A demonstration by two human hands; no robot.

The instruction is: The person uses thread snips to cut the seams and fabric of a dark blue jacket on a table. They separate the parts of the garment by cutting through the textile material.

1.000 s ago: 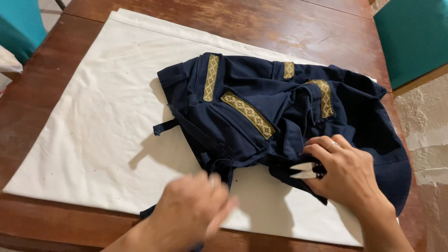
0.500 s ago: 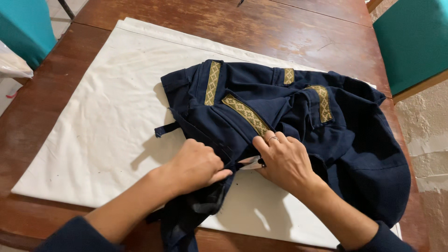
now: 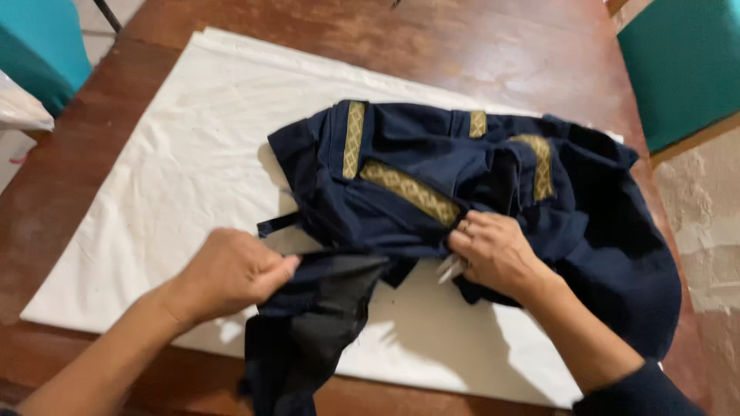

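Note:
A dark navy garment (image 3: 432,185) with gold patterned bands lies crumpled on a white cloth (image 3: 177,177) that covers a wooden table (image 3: 370,46). My left hand (image 3: 231,271) pinches the garment's near edge and pulls it to the left, so a dark flap hangs over the table's front edge. My right hand (image 3: 497,254) grips the same edge further right, next to a small white tag. Part of the garment spreads past the cloth at the right.
Teal chairs stand at the far right (image 3: 682,65) and far left (image 3: 38,54). A pale wall or floor patch shows at the right edge. A white bag corner (image 3: 19,108) pokes in at the left.
My left hand has moved left along the garment's near edge, stretching it out. My right hand has stayed on the edge, and the two hands are now further apart.

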